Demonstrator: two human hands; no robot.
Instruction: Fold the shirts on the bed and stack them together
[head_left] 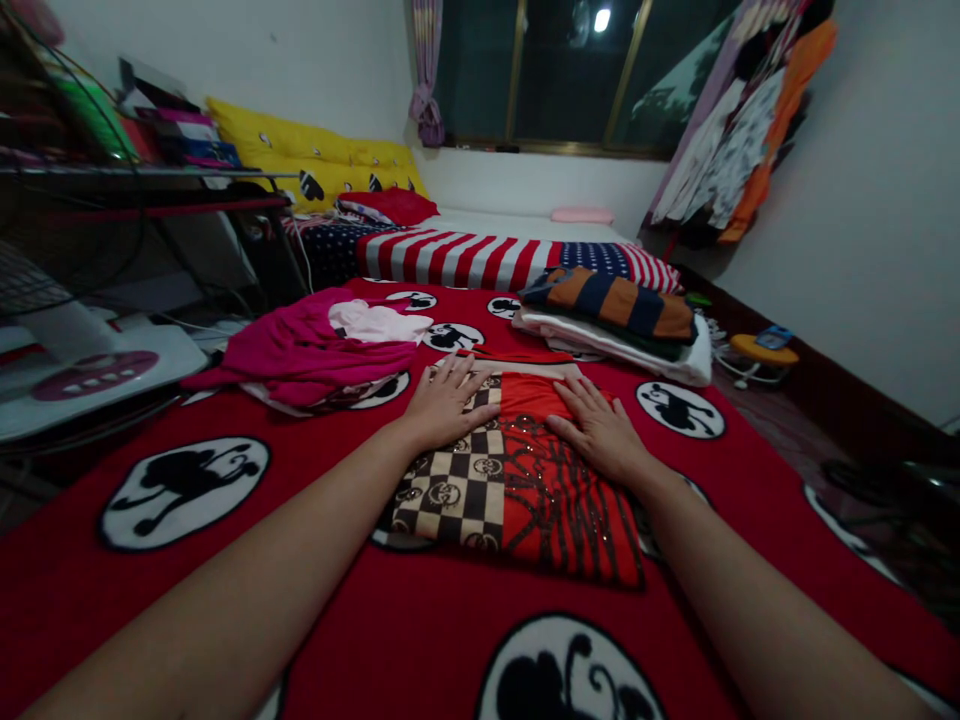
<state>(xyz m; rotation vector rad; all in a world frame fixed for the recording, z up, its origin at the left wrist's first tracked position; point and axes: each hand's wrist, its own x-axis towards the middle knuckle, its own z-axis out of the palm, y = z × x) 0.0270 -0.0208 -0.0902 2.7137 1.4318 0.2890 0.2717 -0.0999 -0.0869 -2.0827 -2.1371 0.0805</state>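
Note:
A folded garment lies flat in front of me, its left part beige-and-black checked and its right part red with dark sparkly streaks. My left hand rests on its upper left corner, fingers spread. On the upper right of the same cloth lies my right hand, palm down with fingers apart. Beneath is a red blanket with black-and-white round motifs. A pale strip of fabric shows at the garment's far edge. Neither hand grips anything; the cloth under the palms is hidden.
A crumpled magenta garment lies at the left. A stack of folded clothes sits at the back right. Farther off are a striped, starred bedspread, a yellow cushion, a cluttered desk and hanging clothes. A small stool stands right.

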